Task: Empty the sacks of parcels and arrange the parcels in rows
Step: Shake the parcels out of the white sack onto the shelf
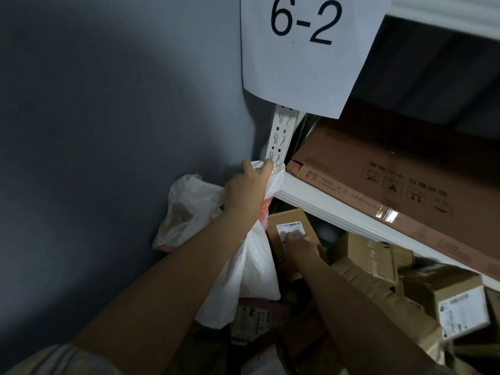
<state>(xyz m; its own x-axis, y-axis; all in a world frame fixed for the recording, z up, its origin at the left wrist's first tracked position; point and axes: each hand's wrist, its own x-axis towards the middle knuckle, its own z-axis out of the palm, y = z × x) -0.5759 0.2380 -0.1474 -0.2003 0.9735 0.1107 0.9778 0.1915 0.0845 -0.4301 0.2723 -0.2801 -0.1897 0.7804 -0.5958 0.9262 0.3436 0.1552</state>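
Head view is showing us partway through, by our reckoning: our left hand (247, 185) is gripping the gathered neck of a white sack (251, 269) up by the shelf upright (278, 136), while our right hand (301, 246) is resting flat-fingered on a small box (290, 231) on the lower shelf, fingers lying on its label, though we cannot tell whether the thumb is wrapping an edge. Parcels (378, 269) beneath the shelf rail (338, 212) are lying jumbled and tilted, not yet in rows, so the arranging is looking mostly undone; whether the sack is still holding anything we cannot tell. The sack is looking thin, crinkly and limp, hanging in soft folds. A second crumpled bag (186, 209) is slumping against the grey wall (108, 131). The boxes are looking like stiff brown corrugated card with white printed labels; a long flat carton (378, 169) is lying on the shelf above, sealed with glossy tape.
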